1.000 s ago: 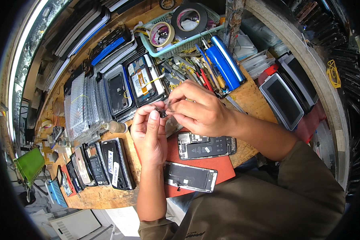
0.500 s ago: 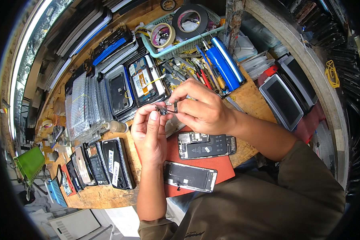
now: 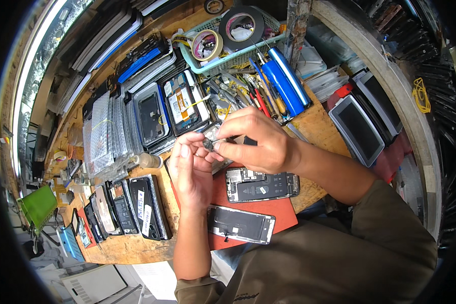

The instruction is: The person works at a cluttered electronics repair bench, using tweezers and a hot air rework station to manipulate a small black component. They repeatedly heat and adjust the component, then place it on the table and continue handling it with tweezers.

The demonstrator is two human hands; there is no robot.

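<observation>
"Room on the right?"
"Yes, along the bare wood [image 3: 324, 129] past the right forearm [image 3: 329, 169]; the blue cylinders [image 3: 283, 83] stand on its left."
"On the left?"
"Only a narrow strip between the left forearm [image 3: 192, 248] and the black phone [image 3: 153, 220] — the bottle [image 3: 148, 160] stands near its far end."
"Straight ahead?"
"Crowded — hand tools [image 3: 261, 101] and an opened tablet [image 3: 183, 104] fill it."
"Below?"
"A red gap separates the opened phone [image 3: 276, 186] and the loose screen [image 3: 243, 224]."

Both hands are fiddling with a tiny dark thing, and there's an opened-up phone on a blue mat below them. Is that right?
Not quite: the mat is red, not blue; the head view shows it under the opened-up phone. The rest is right.
</observation>
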